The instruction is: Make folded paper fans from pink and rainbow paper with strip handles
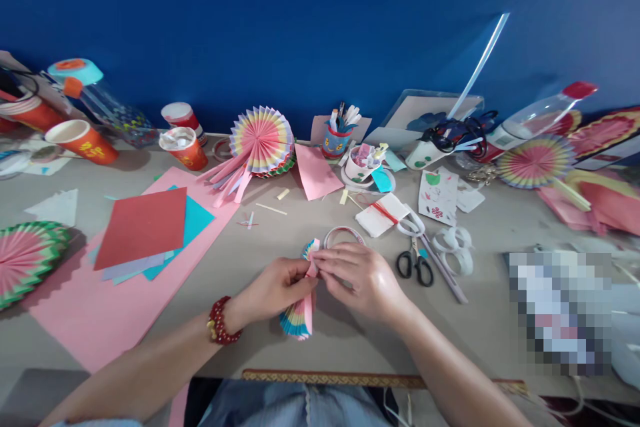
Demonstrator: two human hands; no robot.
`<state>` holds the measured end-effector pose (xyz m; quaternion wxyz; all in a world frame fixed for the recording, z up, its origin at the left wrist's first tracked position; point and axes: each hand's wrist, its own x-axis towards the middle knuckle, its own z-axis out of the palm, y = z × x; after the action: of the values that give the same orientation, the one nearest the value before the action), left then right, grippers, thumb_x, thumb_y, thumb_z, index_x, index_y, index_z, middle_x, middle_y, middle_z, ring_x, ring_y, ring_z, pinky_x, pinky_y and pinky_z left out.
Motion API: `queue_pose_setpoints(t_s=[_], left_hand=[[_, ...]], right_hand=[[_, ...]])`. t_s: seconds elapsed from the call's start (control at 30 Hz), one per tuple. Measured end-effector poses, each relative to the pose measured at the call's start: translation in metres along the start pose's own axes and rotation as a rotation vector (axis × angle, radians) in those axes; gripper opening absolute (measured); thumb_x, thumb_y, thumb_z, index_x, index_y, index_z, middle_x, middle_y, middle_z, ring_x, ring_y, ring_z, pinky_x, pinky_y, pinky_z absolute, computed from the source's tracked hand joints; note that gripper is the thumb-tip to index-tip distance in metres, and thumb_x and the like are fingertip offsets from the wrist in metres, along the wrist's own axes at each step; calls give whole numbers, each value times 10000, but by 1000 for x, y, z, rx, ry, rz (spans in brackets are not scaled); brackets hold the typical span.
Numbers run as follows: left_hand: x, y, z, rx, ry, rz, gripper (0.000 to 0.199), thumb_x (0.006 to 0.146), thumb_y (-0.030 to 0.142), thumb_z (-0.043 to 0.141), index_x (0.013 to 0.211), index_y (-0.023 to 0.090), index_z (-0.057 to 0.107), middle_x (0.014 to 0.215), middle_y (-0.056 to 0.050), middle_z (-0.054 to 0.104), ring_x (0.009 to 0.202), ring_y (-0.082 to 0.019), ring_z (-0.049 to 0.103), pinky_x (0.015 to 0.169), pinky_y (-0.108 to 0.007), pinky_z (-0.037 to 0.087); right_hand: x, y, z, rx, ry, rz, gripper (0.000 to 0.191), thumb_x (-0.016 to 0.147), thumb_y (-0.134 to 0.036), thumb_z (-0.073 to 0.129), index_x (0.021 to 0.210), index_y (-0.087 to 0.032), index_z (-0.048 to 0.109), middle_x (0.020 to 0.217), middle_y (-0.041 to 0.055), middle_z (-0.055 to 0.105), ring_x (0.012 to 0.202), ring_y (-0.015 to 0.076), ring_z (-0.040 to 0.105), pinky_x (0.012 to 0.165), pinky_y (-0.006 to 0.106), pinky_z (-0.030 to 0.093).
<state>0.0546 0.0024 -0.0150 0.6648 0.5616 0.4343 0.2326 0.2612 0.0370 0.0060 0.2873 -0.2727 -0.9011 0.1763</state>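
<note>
shows a blue wall behind a grey table, crowded along its far side. has a pink sheet at left and a patterned trim along the near edge, with bare tabletop just inside. shows, front and centre, the left hand pinched closed and the right hand touching, cannot tell if gripping, both on a pleated paper fan. leaves a bare gap between right hand and scissors, with a tape ring just beyond that hand.
</note>
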Motion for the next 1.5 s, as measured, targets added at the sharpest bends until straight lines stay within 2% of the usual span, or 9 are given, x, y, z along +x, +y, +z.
queue_pose_setpoints(t_s=[0.2,0.53,0.83,1.3,1.5], left_hand=[[0,2,2,61,23,18,383,958,470,481,772,153,587,657,1,608,565,-116,493,520,-216,353],[-1,4,2,72,30,28,380,959,451,478,757,150,592,649,2,600,565,-112,476,523,-215,337],[-1,3,3,62,27,27,411,954,497,491,733,160,571,629,13,571,545,-102,439,506,-215,311],[-2,6,4,139,44,62,360,967,396,475,711,161,567,601,26,533,530,-97,401,496,-219,270],[-2,3,3,202,73,94,326,969,347,448,692,180,493,593,41,475,533,-98,384,505,-220,275]], right_hand=[[1,-3,4,11,38,39,175,937,-156,574,984,-225,729,1066,76,780,976,215,737,870,380,593],[0,-2,6,54,19,69,183,929,-133,547,996,-207,700,1061,92,774,975,219,731,883,386,583],[1,3,7,112,19,76,166,946,-152,546,989,-214,693,1054,89,774,970,207,730,866,370,578],[2,0,9,208,68,146,142,944,-160,575,954,-227,699,1006,70,775,944,210,721,857,375,563],[0,-1,7,243,93,188,148,922,-129,568,963,-230,668,1035,65,758,971,194,710,857,345,562]])
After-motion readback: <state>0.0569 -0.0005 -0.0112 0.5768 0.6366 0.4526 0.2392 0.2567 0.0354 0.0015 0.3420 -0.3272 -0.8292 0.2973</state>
